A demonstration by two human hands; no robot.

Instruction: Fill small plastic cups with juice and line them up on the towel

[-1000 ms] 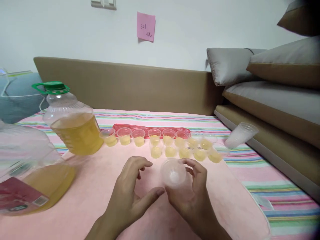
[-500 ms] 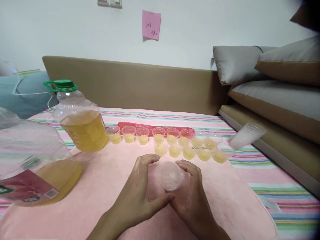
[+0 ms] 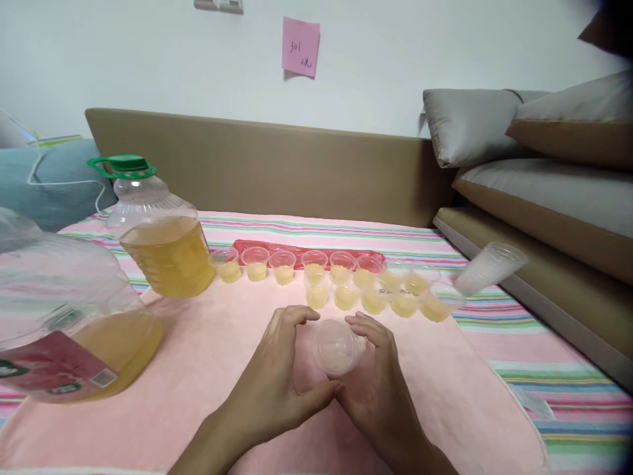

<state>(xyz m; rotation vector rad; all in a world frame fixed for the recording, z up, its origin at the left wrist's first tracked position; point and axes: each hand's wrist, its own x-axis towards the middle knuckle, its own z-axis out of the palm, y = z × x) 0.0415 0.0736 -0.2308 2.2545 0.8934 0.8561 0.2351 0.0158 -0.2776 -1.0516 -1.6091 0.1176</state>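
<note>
A clear plastic cup (image 3: 336,348) stands between my two hands, its round rim facing up toward me. My left hand (image 3: 285,373) curves round the cup's left side, fingertips at the far rim and thumb across the near side. From the right, my right hand (image 3: 378,382) curls round the same cup with its fingertips at the rim; its thumb is mostly hidden. Beyond my hands, several cups of pale yellow liquid (image 3: 345,299) stand in two rows. Whether liquid is in the held cup I cannot tell.
Two large bottles of yellow liquid stand at left, one with a green cap (image 3: 129,165), one nearer (image 3: 74,343). A red plastic bag (image 3: 297,254) lies behind the cups. A stack of cups (image 3: 489,267) lies tilted at right, beside cushions (image 3: 544,191). A pink mat (image 3: 198,369) lies underneath.
Both hands and the cup between them stay almost in place. The whole view has shifted very slightly.
</note>
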